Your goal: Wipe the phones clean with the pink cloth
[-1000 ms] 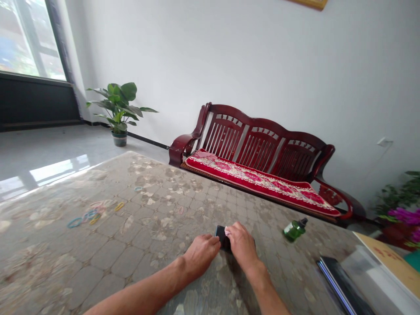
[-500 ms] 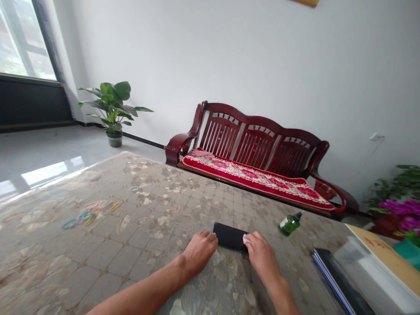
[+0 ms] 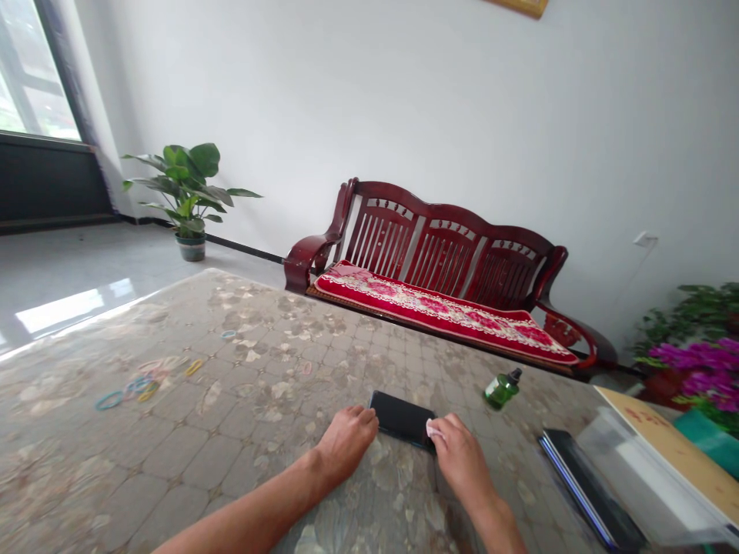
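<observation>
A dark smartphone (image 3: 402, 418) lies flat on the patterned tablecloth (image 3: 248, 431), screen up. My left hand (image 3: 349, 437) is closed at the phone's left end, its fingertips gripping that edge. At the right end, my right hand (image 3: 458, 445) pinches a small white wipe (image 3: 433, 430) against the phone's corner. Most of the wipe is hidden in the fingers. Beyond the right hand stands a small green spray bottle (image 3: 502, 389) with a black top.
Several coloured rubber bands (image 3: 138, 385) lie on the left of the table. At the right are a dark flat stack (image 3: 589, 485) and a clear box (image 3: 640, 469). Past the table stand a red wooden bench (image 3: 444, 254) and a potted plant (image 3: 193, 185).
The whole view has shifted slightly, with the scene moving left. Both hands keep their places at the phone's ends, and the wipe stays at the right corner.
</observation>
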Tool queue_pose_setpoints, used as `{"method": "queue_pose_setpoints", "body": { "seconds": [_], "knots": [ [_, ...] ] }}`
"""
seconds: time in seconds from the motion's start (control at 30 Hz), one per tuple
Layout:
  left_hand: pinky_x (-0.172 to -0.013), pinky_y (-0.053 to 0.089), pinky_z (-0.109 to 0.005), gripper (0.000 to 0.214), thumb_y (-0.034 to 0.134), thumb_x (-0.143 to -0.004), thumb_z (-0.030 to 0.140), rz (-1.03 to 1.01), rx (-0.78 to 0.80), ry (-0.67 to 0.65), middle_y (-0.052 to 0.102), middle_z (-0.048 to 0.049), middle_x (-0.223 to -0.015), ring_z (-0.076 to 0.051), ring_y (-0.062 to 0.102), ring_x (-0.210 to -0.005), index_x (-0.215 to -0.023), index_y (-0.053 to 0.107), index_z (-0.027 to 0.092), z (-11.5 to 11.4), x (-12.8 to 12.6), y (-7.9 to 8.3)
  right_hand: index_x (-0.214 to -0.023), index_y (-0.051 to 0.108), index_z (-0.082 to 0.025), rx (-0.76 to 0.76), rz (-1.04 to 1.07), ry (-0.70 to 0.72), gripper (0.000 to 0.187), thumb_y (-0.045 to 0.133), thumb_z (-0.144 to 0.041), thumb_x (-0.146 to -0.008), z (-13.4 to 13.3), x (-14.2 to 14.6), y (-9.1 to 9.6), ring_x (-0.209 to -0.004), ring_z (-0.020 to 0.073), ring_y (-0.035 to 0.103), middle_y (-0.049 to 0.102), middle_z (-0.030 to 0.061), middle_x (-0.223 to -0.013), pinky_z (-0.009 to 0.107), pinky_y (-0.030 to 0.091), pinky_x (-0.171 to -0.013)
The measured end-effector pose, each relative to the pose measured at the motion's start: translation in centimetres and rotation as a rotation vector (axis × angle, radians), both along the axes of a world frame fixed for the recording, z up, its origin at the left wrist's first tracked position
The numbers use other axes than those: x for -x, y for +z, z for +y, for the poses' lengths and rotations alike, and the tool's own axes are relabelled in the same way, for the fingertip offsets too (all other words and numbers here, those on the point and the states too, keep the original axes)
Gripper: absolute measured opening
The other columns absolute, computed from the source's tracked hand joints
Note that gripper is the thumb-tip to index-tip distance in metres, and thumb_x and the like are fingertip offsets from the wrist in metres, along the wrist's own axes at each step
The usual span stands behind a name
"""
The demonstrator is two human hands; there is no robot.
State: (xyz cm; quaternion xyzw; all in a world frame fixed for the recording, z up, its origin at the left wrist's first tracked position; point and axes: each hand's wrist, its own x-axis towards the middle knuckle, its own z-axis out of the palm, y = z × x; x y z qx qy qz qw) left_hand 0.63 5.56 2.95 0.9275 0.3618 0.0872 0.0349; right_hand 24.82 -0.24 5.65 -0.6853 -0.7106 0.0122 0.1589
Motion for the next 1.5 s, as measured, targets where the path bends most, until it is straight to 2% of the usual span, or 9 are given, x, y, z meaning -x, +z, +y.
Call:
{"method": "queue_pose_setpoints", "body": {
  "seconds": [0.2, 0.43, 0.67, 0.77, 1.0, 1.1, 1.27, 1.4, 1.5],
  "knots": [
    [-0.083, 0.053, -0.034, 0.017, 0.049, -0.094, 0.010, 0.005, -0.007, -0.003, 0.068, -0.0095, -0.102, -0.023, 0.064, -0.091, -0.096, 0.065, 0.015, 0.0, 0.0, 0.0, -0.089, 0.068, -0.021, -0.027, -0.047, -0.057, 0.028, 0.042, -0.012, -0.092, 0.6, 1.4, 0.0, -0.083, 0.0181, 0.062, 0.063, 0.0048, -0.088, 0.025, 0.041, -0.073],
    [-0.082, 0.053, -0.031, 0.015, 0.050, -0.092, 0.008, -0.009, -0.010, 0.002, 0.067, -0.0085, -0.099, -0.021, 0.063, -0.088, -0.092, 0.064, 0.015, -0.2, 0.0, 0.4, -0.086, 0.068, -0.022, -0.033, -0.010, 0.058, 0.027, 0.044, -0.010, -0.092, 0.6, 6.1, 0.1, -0.085, 0.0167, 0.062, 0.063, 0.0040, -0.088, 0.023, 0.041, -0.074],
    [-0.080, 0.051, -0.029, 0.019, 0.048, -0.095, 0.009, -0.029, -0.040, -0.021, 0.068, -0.0068, -0.096, -0.020, 0.063, -0.086, -0.091, 0.064, 0.016, -0.4, -0.1, 0.0, -0.084, 0.067, -0.023, 0.002, -0.025, -0.037, 0.029, 0.041, -0.012, -0.092, 0.6, 3.1, 0.4, -0.083, 0.0170, 0.062, 0.064, 0.0044, -0.088, 0.023, 0.041, -0.073],
    [-0.081, 0.051, -0.031, 0.016, 0.050, -0.094, 0.008, -0.013, -0.034, -0.059, 0.069, -0.0080, -0.101, -0.022, 0.064, -0.090, -0.094, 0.064, 0.016, -0.7, -0.2, -0.1, -0.082, 0.067, -0.023, -0.001, -0.033, -0.061, 0.030, 0.041, -0.011, -0.092, 1.4, 3.3, 0.4, -0.082, 0.0172, 0.061, 0.063, 0.0045, -0.087, 0.024, 0.041, -0.072],
    [-0.081, 0.052, -0.032, 0.010, 0.055, -0.094, 0.012, -0.036, -0.024, -0.059, 0.069, -0.0062, -0.097, -0.022, 0.064, -0.088, -0.094, 0.064, 0.016, -0.6, -0.2, -0.4, -0.087, 0.067, -0.023, -0.003, 0.039, 0.148, 0.028, 0.042, -0.012, -0.094, 2.6, 7.3, 0.4, -0.088, 0.0160, 0.060, 0.063, 0.0036, -0.090, 0.022, 0.040, -0.077],
    [-0.080, 0.052, -0.032, 0.009, 0.056, -0.094, 0.014, -0.084, -0.032, -0.046, 0.068, -0.0048, -0.093, -0.022, 0.063, -0.086, -0.091, 0.065, 0.017, -0.5, -0.1, -0.6, -0.091, 0.069, -0.022, -0.001, 0.086, 0.163, 0.029, 0.042, -0.013, -0.094, 2.5, 6.3, 0.3, -0.089, 0.0159, 0.061, 0.064, 0.0039, -0.091, 0.021, 0.040, -0.079],
    [-0.092, 0.050, -0.035, 0.007, 0.065, -0.090, 0.020, -0.254, -0.010, -0.012, 0.066, -0.0058, -0.105, -0.024, 0.061, -0.103, -0.096, 0.068, 0.020, 0.0, 0.2, 0.0, -0.094, 0.072, -0.022, 0.027, 0.131, 0.006, 0.028, 0.045, -0.015, -0.092, 2.8, 3.0, 0.4, -0.089, 0.0168, 0.063, 0.065, 0.0049, -0.093, 0.022, 0.042, -0.078],
    [-0.105, 0.043, -0.036, 0.031, 0.070, -0.086, 0.020, -0.275, 0.072, -0.005, 0.056, -0.0079, -0.132, -0.024, 0.053, -0.123, -0.116, 0.062, 0.022, 0.5, 0.6, 1.1, -0.096, 0.073, -0.025, 0.025, 0.128, -0.006, 0.027, 0.047, -0.021, -0.091, 2.9, 2.2, 0.6, -0.092, 0.0182, 0.062, 0.067, 0.0042, -0.094, 0.024, 0.042, -0.081],
    [-0.104, 0.044, -0.036, 0.039, 0.071, -0.085, 0.021, -0.190, 0.133, -0.045, 0.057, -0.0093, -0.133, -0.025, 0.056, -0.122, -0.122, 0.058, 0.021, 1.0, 0.8, 1.9, -0.095, 0.073, -0.025, -0.003, 0.088, 0.001, 0.026, 0.048, -0.022, -0.090, 2.9, 2.3, 0.6, -0.094, 0.0200, 0.061, 0.067, 0.0044, -0.092, 0.026, 0.042, -0.082]
  ]
}}
